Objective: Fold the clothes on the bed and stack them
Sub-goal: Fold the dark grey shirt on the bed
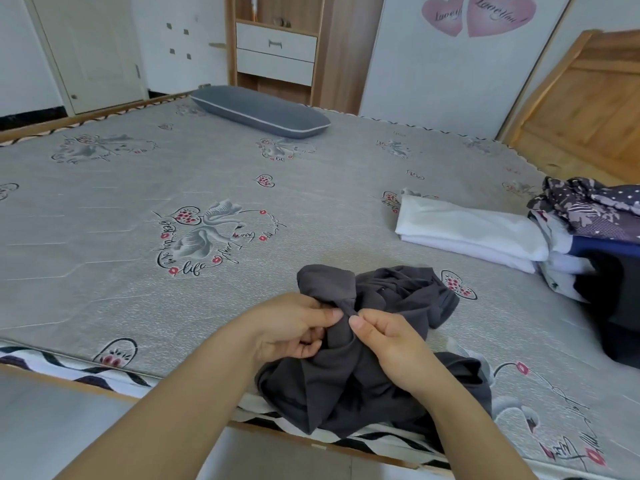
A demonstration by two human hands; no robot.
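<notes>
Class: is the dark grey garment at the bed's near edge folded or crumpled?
Crumpled: the dark grey garment lies bunched, both hands pinching it.

Dark grey garment [363,368]: soft matt cloth, crumpled. Folded white garment [464,233]: smooth cloth. Bed [121,209]: quilted, printed matt fabric. Pillow [259,110]: grey cloth. Cabinet [277,46]: wood grain, smooth white drawers.

— What am I looking at behind the bed?
— I'm seeing white walls, a white door [93,50] at left, a wooden shelf unit [277,46] with white drawers, pink heart stickers [479,13].
</notes>
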